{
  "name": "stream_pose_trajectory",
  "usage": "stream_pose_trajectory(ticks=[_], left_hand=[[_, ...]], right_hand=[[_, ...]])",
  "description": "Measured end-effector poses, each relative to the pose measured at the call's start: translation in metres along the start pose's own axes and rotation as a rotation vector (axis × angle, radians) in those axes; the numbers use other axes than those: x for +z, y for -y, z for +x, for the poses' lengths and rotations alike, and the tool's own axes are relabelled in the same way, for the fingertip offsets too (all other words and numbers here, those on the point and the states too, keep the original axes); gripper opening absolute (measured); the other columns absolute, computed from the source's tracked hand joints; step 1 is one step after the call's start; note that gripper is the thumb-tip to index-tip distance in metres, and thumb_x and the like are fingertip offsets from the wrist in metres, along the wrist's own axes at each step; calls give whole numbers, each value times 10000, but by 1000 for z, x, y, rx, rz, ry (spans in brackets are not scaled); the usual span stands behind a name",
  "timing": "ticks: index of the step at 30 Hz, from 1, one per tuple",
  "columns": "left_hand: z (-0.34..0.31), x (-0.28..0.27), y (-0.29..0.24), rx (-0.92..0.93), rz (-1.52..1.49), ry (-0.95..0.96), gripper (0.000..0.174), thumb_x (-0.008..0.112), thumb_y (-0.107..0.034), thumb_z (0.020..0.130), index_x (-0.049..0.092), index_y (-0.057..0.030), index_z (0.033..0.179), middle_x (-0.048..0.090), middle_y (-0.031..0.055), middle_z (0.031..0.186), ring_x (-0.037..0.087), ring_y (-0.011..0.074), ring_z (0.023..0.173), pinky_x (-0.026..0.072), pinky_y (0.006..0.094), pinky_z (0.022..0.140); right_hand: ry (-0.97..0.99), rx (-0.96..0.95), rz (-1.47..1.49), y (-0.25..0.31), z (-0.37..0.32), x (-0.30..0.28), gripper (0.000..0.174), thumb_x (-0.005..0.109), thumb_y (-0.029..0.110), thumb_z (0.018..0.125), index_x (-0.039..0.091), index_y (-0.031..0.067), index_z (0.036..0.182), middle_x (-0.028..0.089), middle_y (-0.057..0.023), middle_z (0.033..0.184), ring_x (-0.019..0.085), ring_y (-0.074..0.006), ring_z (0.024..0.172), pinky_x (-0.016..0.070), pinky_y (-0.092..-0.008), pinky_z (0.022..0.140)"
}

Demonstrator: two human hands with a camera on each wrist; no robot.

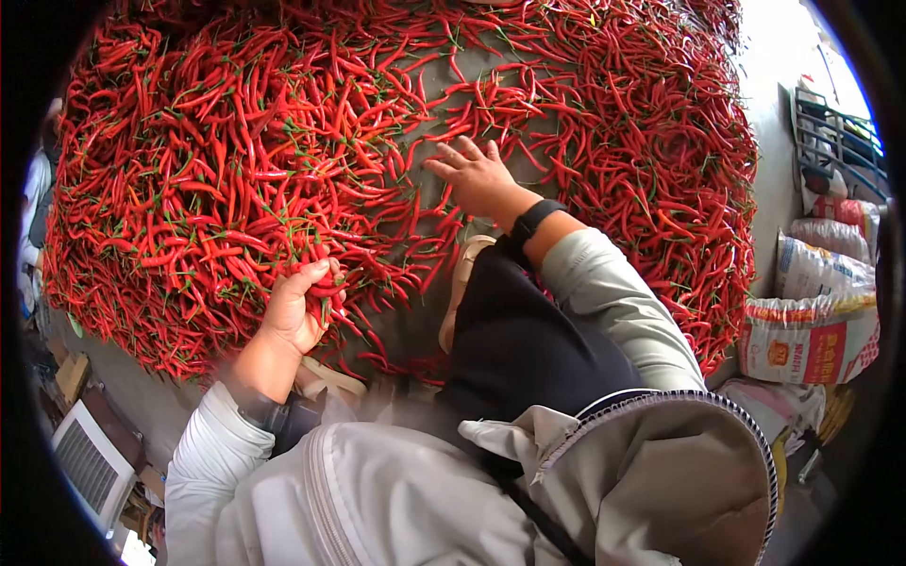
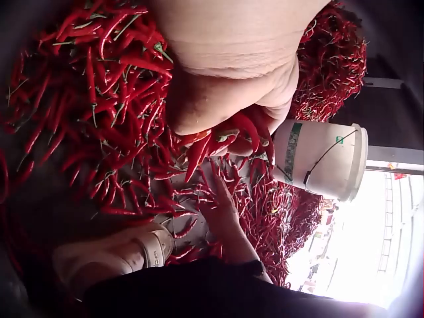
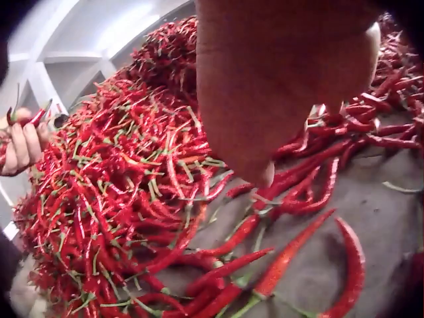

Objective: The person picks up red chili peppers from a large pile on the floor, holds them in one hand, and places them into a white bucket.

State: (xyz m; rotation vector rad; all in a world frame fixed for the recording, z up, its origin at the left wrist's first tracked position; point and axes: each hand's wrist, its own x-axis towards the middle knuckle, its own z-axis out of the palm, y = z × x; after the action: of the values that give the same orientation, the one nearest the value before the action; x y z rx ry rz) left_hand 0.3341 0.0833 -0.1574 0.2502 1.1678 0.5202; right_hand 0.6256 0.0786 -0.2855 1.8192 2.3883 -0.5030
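Red chili peppers with green stems lie in a large heap [image 1: 217,160] on the left and a second spread [image 1: 651,160] on the right. My left hand [image 1: 294,307], at the near edge of the left heap, grips a few chili peppers [image 2: 246,132] between thumb and curled fingers. My right hand [image 1: 481,179] reaches over the thinner strip between the two piles, fingers spread and holding nothing. In the right wrist view, loose chilies [image 3: 291,255] lie on the grey floor just below that hand, whose fingertips are partly hidden.
Sandalled feet [image 1: 461,292] stand at the near edge of the chilies. Filled sacks [image 1: 812,335] line the right side, with a blue metal rack [image 1: 840,141] behind them. A white bucket [image 2: 324,156] shows in the left wrist view. A louvred panel [image 1: 90,462] lies at lower left.
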Motion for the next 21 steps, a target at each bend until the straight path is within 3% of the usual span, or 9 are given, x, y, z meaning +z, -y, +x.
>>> stream_pose_trajectory(ticks=[3, 7, 10, 13, 15, 16, 18, 19, 21], left_hand=[[-3, 3, -1, 13, 8, -2, 165, 579, -81, 783, 558, -48, 943, 613, 62, 808, 598, 151, 694, 523, 292, 584], [-1, 4, 2, -1, -6, -14, 166, 576, -70, 784, 560, -53, 948, 614, 59, 810, 599, 150, 696, 522, 290, 582], [8, -2, 5, -9, 17, 21, 204, 570, -88, 789, 552, -66, 991, 614, 50, 845, 606, 169, 732, 532, 304, 624], [3, 7, 0, -9, 9, 22, 197, 566, -86, 791, 554, -62, 986, 613, 49, 842, 607, 168, 729, 534, 307, 622], [0, 4, -4, 24, 15, 33, 192, 563, -83, 795, 553, -64, 985, 613, 51, 848, 606, 170, 728, 535, 309, 619], [-2, 0, -7, 29, 14, 17, 192, 563, -83, 795, 553, -64, 985, 613, 51, 848, 606, 170, 728, 535, 309, 619], [-4, -8, -12, 48, 23, 0, 187, 565, -81, 794, 555, -71, 981, 614, 53, 846, 604, 174, 724, 533, 308, 625], [-6, -8, -14, 51, -5, 16, 189, 566, -83, 794, 554, -74, 982, 613, 53, 841, 600, 174, 722, 530, 307, 631], [-7, -11, -16, 56, -32, 1, 196, 566, -82, 793, 553, -74, 989, 613, 53, 841, 600, 174, 723, 528, 305, 630]], right_hand=[[20, 331, -84, -28, -10, -1, 544, 535, 218, 750, 379, 232, 1271, 316, -48, 1344, 238, -355, 1263, 211, -603, 948], [21, 500, -113, -47, -39, 1, 460, 526, 220, 748, 461, 173, 1202, 388, -67, 1281, 244, -355, 1255, 203, -608, 945], [-135, 275, -200, -21, -50, 13, 328, 537, 227, 720, 589, 154, 1035, 440, -49, 1229, 261, -291, 1243, 216, -584, 940], [81, -240, -38, 38, -33, 26, 377, 551, 252, 732, 556, 265, 1109, 394, 14, 1309, 239, -246, 1273, 197, -559, 978], [39, -530, 132, 78, -26, 44, 357, 530, 323, 770, 534, 337, 1126, 292, 28, 1375, 188, -245, 1299, 176, -574, 1002], [31, -638, 134, 86, -23, 63, 325, 509, 337, 779, 542, 355, 1101, 326, 49, 1354, 182, -250, 1301, 172, -609, 986], [93, -635, -44, 72, -21, 71, 309, 494, 366, 762, 541, 413, 1064, 337, 73, 1352, 189, -245, 1297, 195, -620, 956], [-60, -612, -52, 60, -19, 80, 329, 511, 365, 751, 547, 368, 1078, 398, 97, 1294, 184, -268, 1300, 167, -676, 934], [-103, -402, -125, 39, -16, 59, 313, 504, 362, 744, 562, 339, 1051, 394, 36, 1304, 210, -276, 1286, 197, -658, 919]])
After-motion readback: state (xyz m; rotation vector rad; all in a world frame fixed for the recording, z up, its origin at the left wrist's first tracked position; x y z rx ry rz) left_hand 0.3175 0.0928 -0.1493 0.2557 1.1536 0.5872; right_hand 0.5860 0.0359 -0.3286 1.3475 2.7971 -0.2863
